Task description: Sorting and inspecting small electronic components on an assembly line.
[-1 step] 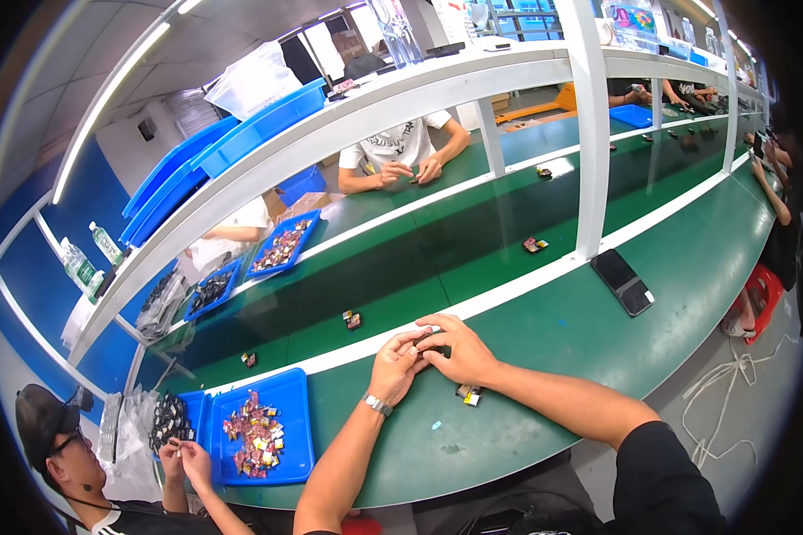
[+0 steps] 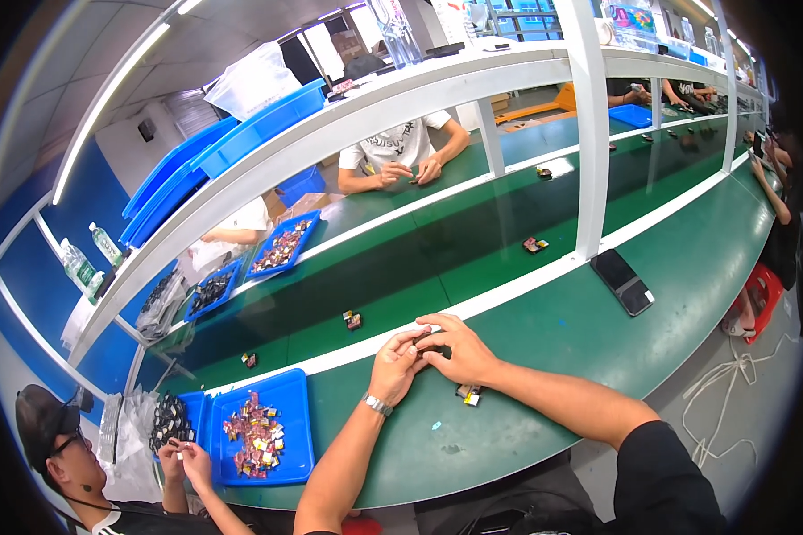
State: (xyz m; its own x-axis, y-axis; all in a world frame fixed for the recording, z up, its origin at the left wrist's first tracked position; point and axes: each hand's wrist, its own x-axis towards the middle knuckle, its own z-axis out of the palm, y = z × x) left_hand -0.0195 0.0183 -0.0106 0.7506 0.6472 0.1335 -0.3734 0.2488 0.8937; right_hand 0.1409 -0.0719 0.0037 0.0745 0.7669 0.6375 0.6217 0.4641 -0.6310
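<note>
Head view: at lower centre, left hand and right hand meet, fingers pinching a dark part, its long axis hidden; a loose part lies on the worktop below, nearer the right.

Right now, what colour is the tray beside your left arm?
The tray is bright blue, seen best in the head view.

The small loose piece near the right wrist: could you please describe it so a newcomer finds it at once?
On the near green tabletop, find the person's right hand. Just beside its wrist lies a small dark piece with a yellow and white patch. Unlike the heaped pieces in the blue tray, it lies alone.
</note>
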